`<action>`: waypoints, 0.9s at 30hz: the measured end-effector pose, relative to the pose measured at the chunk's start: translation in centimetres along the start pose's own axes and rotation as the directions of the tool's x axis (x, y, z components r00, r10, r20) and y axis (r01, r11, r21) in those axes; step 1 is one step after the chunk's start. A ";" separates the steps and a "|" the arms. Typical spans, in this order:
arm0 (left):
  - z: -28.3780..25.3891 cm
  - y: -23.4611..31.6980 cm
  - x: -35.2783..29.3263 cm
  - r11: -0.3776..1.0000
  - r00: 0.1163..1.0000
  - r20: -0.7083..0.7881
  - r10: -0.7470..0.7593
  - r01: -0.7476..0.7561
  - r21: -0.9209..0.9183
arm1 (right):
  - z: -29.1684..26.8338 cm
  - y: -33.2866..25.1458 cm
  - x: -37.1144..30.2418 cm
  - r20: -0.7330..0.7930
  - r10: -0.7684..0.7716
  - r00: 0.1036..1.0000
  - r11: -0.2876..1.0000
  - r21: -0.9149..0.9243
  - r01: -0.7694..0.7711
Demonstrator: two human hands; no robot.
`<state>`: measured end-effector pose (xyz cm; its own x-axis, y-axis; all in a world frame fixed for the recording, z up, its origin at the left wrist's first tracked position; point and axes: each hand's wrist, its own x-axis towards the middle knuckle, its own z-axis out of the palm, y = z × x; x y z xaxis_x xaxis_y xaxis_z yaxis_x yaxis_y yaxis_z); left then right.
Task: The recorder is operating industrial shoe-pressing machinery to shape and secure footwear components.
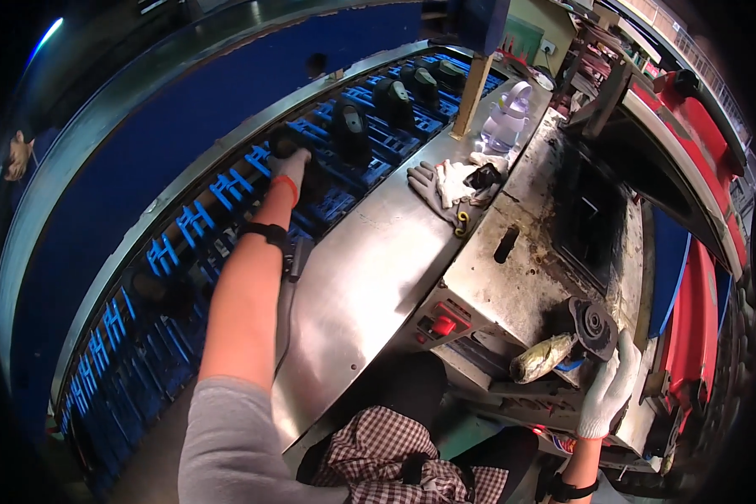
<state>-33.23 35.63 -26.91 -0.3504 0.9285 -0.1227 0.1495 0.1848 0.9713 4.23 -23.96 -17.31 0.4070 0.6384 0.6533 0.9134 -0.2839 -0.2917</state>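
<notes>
My left hand (pixel 291 165), in a pale glove, reaches out over the conveyor and closes on a dark shoe (pixel 286 143), whose details are lost in shadow. More black shoes (pixel 350 122) stand along the conveyor's blue slats (pixel 233 191). On the right, my gloved right hand (pixel 611 386) is at the edge of a black piece with a ringed round face (pixel 595 326), apparently gripping it; part of the fingers is hidden. Beside that piece, a thick rod wrapped in yellowish material (pixel 542 359) juts out over the machine's front edge.
A bare metal ledge (pixel 370 260) runs between conveyor and the stained machine top (pixel 500 277). On the ledge lie grey gloves and a white cloth (pixel 454 186), near a clear plastic jug (pixel 506 118). A red switch (pixel 445 322) sits on the machine front; red panels (pixel 689 328) rise at right.
</notes>
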 end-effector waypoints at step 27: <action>-45.4 -14.2 -2.5 0.872 0.952 -0.266 0.148 0.001 0.489 | -1.3 -2.7 2.0 -0.102 -0.076 0.992 0.997 0.019 0.079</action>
<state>-76.47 16.01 -31.14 -0.5576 0.8261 0.0814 0.5824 0.3194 0.7475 2.60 -22.87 -14.34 0.3340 0.5821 0.7414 0.9425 -0.2187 -0.2529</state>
